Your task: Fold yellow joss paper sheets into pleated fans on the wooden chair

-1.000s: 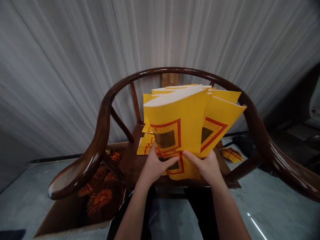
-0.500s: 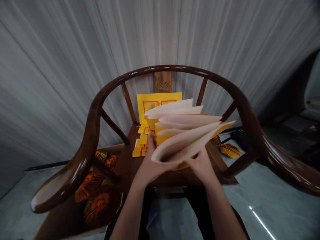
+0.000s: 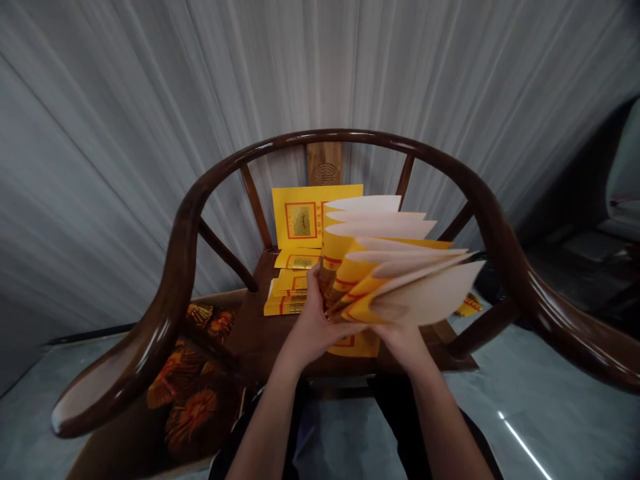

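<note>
Folded bundle of yellow, red-printed paper w/ white backs [image 3: 383, 267] is over dark-brown varnished wood chair seat [image 3: 253, 331], btwn L hand [image 3: 311, 330] & R hand [image 3: 404, 345]. Folds face L hand, nearer; loose edges fan out R, over R hand. L grip clamped on fold side; R fingers hidden, can't tell.

Curved wooden chair [image 3: 325, 136] on grey floor [image 3: 545, 407]

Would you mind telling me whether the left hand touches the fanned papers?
Touching: the head view shows the left hand gripping the fanned papers at their folded side.
</note>
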The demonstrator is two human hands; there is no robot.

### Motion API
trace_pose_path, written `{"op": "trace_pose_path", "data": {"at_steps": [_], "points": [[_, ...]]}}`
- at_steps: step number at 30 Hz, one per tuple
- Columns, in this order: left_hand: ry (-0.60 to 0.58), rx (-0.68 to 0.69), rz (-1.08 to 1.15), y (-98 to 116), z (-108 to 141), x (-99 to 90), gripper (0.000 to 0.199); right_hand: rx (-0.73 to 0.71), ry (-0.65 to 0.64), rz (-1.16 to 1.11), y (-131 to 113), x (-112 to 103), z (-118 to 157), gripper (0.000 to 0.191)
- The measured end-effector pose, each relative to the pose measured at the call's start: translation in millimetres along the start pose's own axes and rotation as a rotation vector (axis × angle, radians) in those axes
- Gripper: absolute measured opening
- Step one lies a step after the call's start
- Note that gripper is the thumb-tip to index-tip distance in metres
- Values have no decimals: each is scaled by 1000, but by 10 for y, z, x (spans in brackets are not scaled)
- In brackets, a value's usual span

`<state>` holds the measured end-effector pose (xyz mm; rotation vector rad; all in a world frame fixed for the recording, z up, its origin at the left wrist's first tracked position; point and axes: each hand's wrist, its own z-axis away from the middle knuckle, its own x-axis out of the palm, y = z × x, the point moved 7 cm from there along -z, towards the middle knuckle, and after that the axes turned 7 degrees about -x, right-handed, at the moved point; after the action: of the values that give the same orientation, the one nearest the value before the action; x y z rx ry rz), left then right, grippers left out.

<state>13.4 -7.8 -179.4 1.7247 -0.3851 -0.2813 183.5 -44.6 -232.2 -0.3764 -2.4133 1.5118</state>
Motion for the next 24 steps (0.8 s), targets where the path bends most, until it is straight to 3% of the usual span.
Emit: {"op": "trace_pose_path", "data": {"at_steps": [5,7,12,15,18,24], "points": [[44,63,-51,178,138,232,89,80,57,-171,61,-104,-25,37],[16,27,-108,238,226,377,82,100,87,-256,68,-171,-31,28],[-113,-126,-145,194,362,595,62,254,51,-306,235,-248,26,35],[-144,-172,-100,87,350,615,53,236,10,-230,259,-203,52,42],[-99,-188,-76,0,323,571,50,230,-16,-207,278,-109,83,43],[-81,-214,-67,-109,348,506,52,484,12,-515,568,14,199,28]]}}
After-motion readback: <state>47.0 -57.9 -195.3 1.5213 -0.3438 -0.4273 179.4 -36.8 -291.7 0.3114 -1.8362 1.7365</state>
